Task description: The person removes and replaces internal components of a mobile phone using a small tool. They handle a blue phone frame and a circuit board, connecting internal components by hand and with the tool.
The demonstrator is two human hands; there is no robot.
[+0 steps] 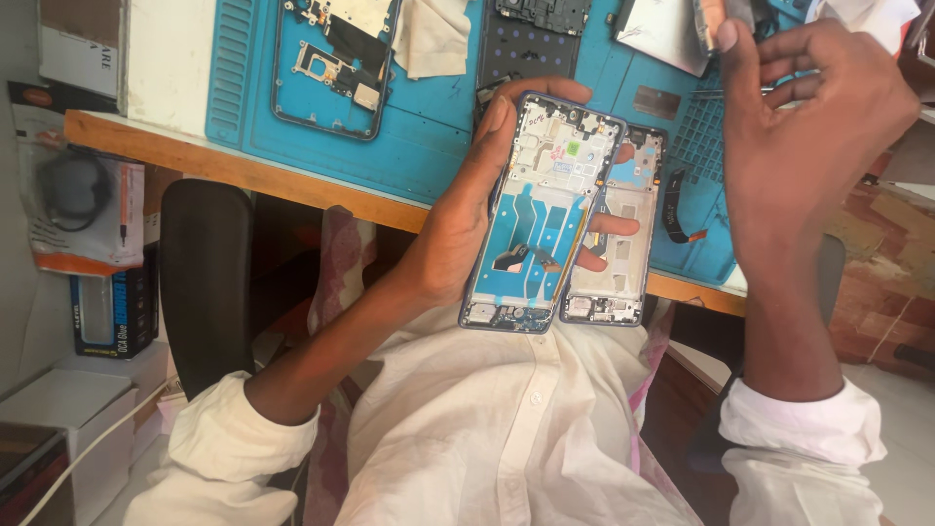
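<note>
My left hand (458, 234) grips two opened phone frames side by side above my lap. The nearer frame (541, 214) has a blue inner plate, bare circuit parts and a dark rim. The second frame (618, 244) lies half behind it, greyish inside, with my fingertips showing across it. My right hand (808, 127) is raised to the right of the frames, fingers loosely spread, touching neither frame. I see nothing held in it. White sleeves cover both forearms.
A blue work mat (429, 146) covers the wooden table (224, 156). On it lie another stripped phone frame (331, 58), a pale cloth (433, 34), a dark board (541, 15) and small parts. A black chair back (205, 273) and boxes (107, 321) stand at the left.
</note>
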